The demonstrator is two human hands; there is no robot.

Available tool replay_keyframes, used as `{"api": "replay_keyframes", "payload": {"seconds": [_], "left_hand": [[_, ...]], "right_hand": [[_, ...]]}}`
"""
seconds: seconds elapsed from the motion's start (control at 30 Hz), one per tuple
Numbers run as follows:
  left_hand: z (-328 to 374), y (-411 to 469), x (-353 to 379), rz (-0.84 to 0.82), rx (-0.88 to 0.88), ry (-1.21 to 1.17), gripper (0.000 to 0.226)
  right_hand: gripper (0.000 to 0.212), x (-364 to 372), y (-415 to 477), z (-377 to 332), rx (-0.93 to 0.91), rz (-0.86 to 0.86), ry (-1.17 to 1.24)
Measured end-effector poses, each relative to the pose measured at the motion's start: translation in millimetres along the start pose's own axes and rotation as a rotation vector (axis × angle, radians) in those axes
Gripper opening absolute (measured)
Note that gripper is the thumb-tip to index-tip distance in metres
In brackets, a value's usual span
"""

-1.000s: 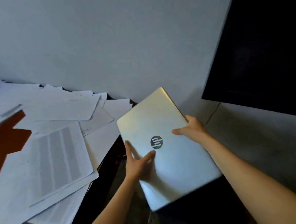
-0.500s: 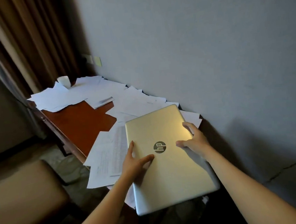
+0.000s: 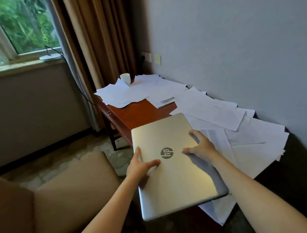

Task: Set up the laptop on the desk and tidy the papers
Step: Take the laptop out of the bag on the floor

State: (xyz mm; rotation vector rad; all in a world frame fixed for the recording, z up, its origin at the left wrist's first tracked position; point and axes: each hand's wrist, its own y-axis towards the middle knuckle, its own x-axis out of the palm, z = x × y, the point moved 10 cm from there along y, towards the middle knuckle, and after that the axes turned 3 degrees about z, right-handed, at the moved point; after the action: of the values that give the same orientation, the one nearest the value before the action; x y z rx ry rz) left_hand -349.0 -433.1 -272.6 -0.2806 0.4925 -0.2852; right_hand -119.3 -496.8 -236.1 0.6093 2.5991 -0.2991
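Observation:
A closed silver laptop (image 3: 175, 180) with a round dark logo on its lid is held in the air above the near end of the desk. My left hand (image 3: 139, 167) grips its left edge, thumb on the lid. My right hand (image 3: 201, 146) holds the right side, with the thumb and spread fingers on the lid. The reddish-brown desk (image 3: 139, 115) runs along the wall. Several loose white papers (image 3: 216, 114) lie scattered across it, overlapping and hanging over its near end.
A white cup (image 3: 125, 79) stands at the desk's far end among the sheets. A tan upholstered chair (image 3: 50, 203) sits to my left. Brown curtains (image 3: 96, 39), a window and a dark cable are behind the desk. The grey wall (image 3: 235, 42) borders the desk's right side.
The view has swung left and lifted, bringing the window, the curtains and the whole desk into sight. The laptop stays in both hands and has moved with me over the desk's near end.

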Motion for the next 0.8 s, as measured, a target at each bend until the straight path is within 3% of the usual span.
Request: {"api": "replay_keyframes", "payload": {"seconds": [0.3,0.53,0.8], "left_hand": [[-29.6,43.8,-54.8,0.063,-0.035,-0.01,0.094],[-18.9,97.1,-58.5,0.181,-0.047,-0.155,0.063],[12.2,188.3,-46.3,0.24,-0.08,-0.137,0.059]], "right_hand": [[0.075,76.8,33.3,-27.0,-0.002,-0.131,-0.107],[0.072,93.2,99.1,-36.2,-0.036,-0.17,-0.157],[0.076,98.5,209.8,-41.0,-0.041,-0.199,-0.206]]}}
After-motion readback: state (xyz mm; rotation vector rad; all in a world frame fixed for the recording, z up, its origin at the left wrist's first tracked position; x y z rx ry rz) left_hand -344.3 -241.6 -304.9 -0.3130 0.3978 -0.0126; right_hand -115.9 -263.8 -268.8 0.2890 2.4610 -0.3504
